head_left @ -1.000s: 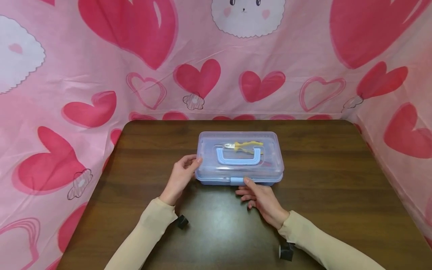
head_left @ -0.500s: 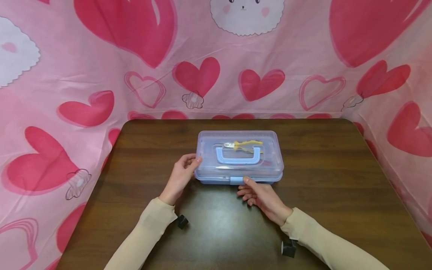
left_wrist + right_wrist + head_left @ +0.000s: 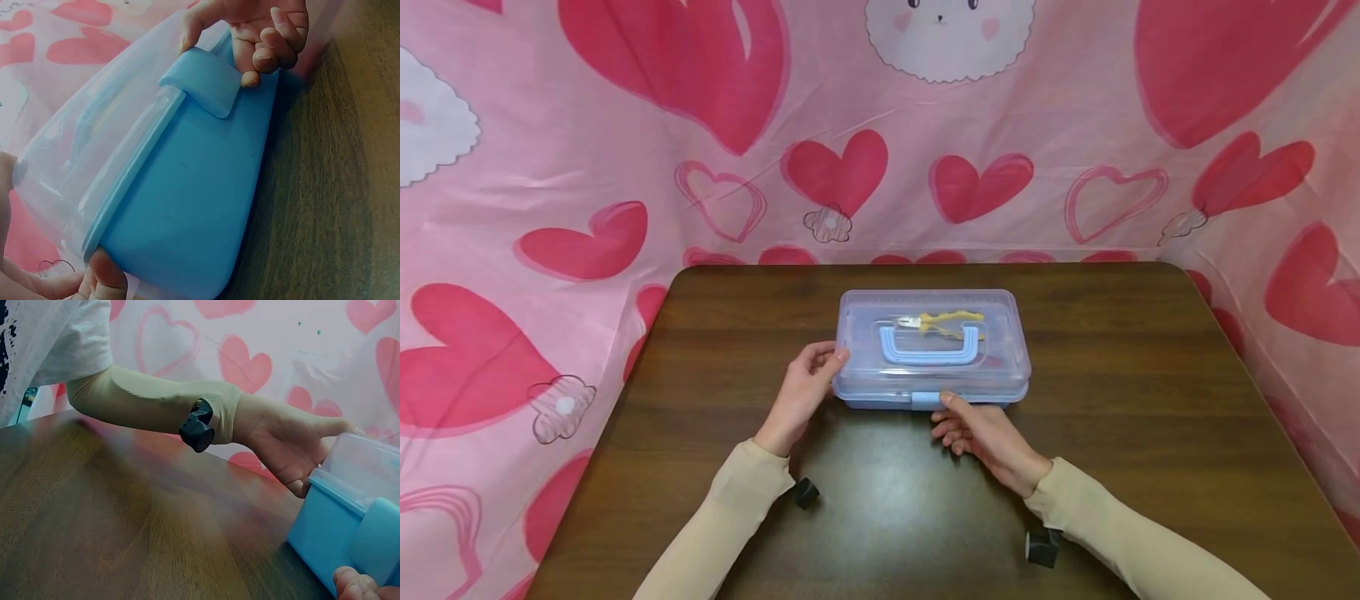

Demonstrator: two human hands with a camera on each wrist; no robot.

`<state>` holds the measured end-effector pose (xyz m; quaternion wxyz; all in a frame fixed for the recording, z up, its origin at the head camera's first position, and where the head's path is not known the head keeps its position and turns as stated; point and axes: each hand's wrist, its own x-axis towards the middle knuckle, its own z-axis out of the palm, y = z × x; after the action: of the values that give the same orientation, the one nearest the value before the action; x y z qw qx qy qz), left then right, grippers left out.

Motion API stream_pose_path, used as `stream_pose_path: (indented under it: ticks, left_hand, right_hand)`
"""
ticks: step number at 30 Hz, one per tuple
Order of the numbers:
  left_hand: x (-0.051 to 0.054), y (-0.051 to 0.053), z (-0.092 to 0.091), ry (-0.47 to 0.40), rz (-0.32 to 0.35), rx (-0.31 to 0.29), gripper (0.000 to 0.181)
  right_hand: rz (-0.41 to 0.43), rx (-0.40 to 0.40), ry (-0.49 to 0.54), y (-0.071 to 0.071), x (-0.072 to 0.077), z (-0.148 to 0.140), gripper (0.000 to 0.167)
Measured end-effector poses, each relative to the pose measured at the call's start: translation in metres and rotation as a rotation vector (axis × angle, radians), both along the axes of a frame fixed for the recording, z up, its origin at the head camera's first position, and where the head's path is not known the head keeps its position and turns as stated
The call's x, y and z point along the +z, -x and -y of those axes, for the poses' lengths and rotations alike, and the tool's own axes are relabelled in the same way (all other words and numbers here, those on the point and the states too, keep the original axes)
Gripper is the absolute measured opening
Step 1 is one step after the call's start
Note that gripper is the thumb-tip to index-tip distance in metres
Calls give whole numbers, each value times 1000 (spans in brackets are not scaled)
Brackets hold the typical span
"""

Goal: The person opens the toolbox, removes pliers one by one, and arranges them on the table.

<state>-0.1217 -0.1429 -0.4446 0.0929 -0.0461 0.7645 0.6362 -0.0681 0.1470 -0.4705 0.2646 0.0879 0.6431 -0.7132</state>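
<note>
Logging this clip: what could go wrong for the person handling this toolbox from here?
The right hand touches the latch only near its right end, so it might slip off if it pulls.

The left hand holds just the left end of the box, so a tug at the latch could swivel it on the table.

Pliers show through the clear lid; if unsecured, they could slide should the box tip.

A creased pink backdrop (image 3: 895,108), printed with red hearts (image 3: 973,192) and white fluffy animal faces (image 3: 950,42), surrounds the back and sides of a round-cornered, dark wood-grain table (image 3: 1150,375); a pale glare (image 3: 887,504) lies on its top.
</note>
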Motion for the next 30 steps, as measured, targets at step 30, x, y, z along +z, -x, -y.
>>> stream_pose_path:
  ticks: [30]
  left_hand:
    - [-8,-2,3,-1,-10,-23,51]
  right_hand:
    - [-86,300,72,1,-3,-23,34]
